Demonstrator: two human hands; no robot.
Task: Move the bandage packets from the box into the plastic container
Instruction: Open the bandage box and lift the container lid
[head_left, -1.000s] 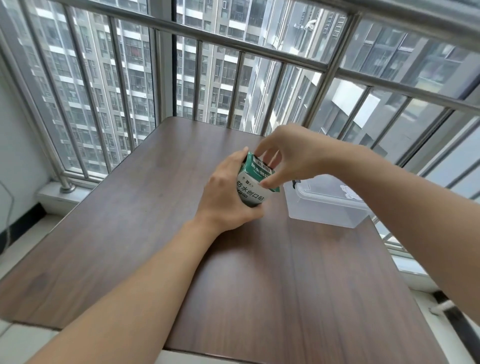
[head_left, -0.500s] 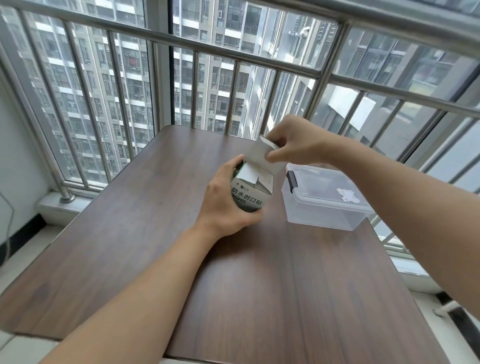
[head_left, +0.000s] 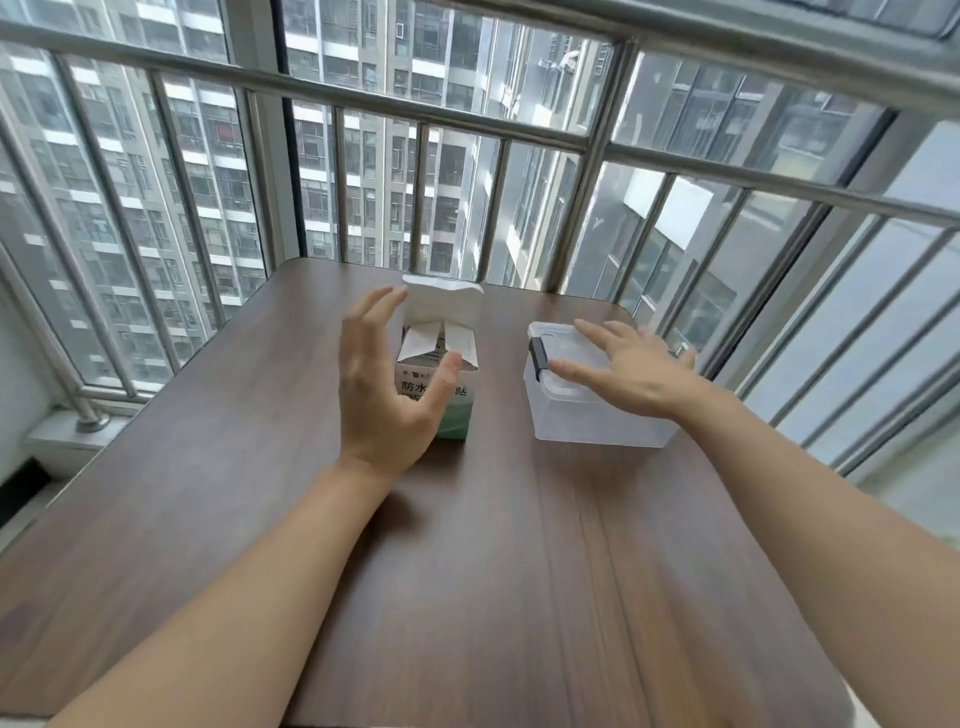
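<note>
A white and green bandage box (head_left: 441, 332) stands upright on the dark wooden table (head_left: 467, 571), its top flap and side tabs folded open. No packets show inside it. My left hand (head_left: 384, 384) hovers in front of the box with fingers spread, just apart from it. To the right stands a clear plastic container (head_left: 582, 415) with its lid on and a black latch (head_left: 538, 353) on its left end. My right hand (head_left: 628, 369) lies flat over the lid, fingers spread.
A metal railing (head_left: 592, 145) and glass panes close off the table's far and right sides, a short way behind the box and container. The table's front half lies under my forearms.
My left hand has let go of the box, which now stands alone with its flap open. My right hand left the flap and moved right onto the container's lid.
</note>
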